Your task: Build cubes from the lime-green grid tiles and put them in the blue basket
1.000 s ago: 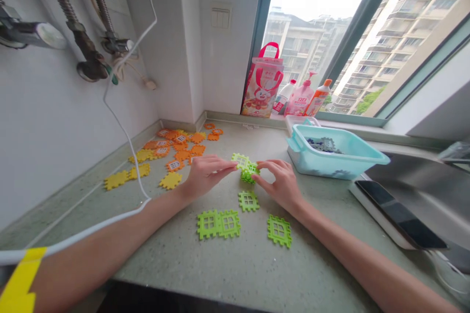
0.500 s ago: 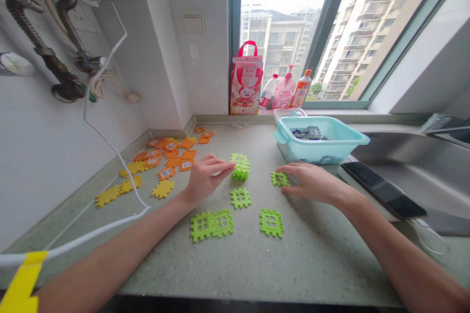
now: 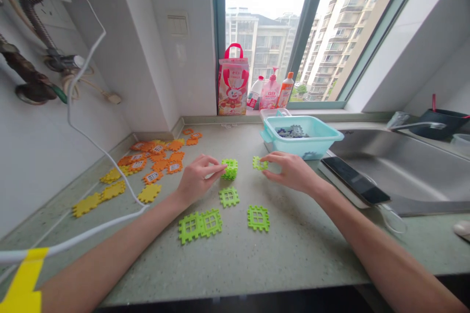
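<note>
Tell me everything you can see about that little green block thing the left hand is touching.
The green block assembly is a small boxy shape built from bright green, plastic-looking square tiles with toothed edges and window-like grid cutouts. It stands on the speckled countertop, its top tile level. The left hand steadies it from the left, fingertips against its side. The right hand holds a separate green tile just to its right, apart from it. More loose green tiles lie in front.
</note>
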`<state>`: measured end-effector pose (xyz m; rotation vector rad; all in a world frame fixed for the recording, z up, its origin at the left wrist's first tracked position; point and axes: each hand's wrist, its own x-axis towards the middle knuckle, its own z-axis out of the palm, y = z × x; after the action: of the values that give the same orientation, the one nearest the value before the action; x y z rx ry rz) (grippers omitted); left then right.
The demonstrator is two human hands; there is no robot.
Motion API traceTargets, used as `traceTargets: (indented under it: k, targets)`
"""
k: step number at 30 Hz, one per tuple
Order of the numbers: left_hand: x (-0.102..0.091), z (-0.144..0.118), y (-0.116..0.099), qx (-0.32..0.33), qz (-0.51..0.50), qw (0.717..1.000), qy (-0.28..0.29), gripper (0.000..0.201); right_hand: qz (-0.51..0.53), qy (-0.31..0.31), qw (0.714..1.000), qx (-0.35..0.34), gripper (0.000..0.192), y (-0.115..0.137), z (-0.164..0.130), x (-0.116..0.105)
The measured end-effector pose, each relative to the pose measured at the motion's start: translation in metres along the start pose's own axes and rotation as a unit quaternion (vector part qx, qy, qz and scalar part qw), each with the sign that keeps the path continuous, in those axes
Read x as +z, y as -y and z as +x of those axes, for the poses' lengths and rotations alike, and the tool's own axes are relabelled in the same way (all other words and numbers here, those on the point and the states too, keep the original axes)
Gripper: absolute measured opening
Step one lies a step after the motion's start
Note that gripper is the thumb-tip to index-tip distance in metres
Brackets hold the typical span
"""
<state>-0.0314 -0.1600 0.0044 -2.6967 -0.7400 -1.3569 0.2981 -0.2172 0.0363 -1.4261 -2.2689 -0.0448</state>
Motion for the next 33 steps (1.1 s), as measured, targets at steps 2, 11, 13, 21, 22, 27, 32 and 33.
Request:
traceTargets:
  k: [2, 11, 13, 21, 22, 27, 32, 33]
  targets:
    - [-0.001, 0.001, -0.001, -0.013, 0.001, 1.0, -0.001, 0.019, 0.049, -0.077, 0.996, -0.017, 0.027, 0.008, 0.005, 0.006]
    - [-0.016, 0.001, -0.004, 0.002, -0.002, 1.0, 0.021, 0.022, 0.101, -0.158, 0.978, -0.089, 0.019, 0.05, 0.038, 0.046]
    - [-0.019, -0.001, -0.006, 0.032, 0.002, 0.996, 0.085, 0.029, 0.089, -0.141, 0.981, -0.099, 0.016, 0.051, 0.039, 0.051]
    - [-0.031, -0.001, -0.022, -0.079, 0.044, 0.959, 0.27, 0.043, 0.074, -0.09, 0.988, -0.102, 0.019, 0.053, 0.037, 0.037]
    - [-0.033, -0.001, -0.024, -0.09, 0.042, 0.956, 0.277, 0.049, 0.081, -0.085, 0.988, -0.099, 0.019, 0.054, 0.035, 0.028]
    - [-0.036, 0.0, -0.037, -0.13, 0.038, 0.945, 0.297, 0.047, 0.115, 0.136, 0.983, -0.048, 0.02, 0.064, 0.004, -0.018]
    - [-0.034, 0.003, -0.048, -0.168, 0.039, 0.933, 0.314, 0.036, 0.038, 0.276, 0.96, -0.013, 0.058, 0.078, -0.027, -0.024]
    - [-0.033, 0.004, -0.05, -0.179, 0.032, 0.931, 0.316, 0.04, 0.033, 0.28, 0.959, -0.016, 0.056, 0.08, -0.029, -0.022]
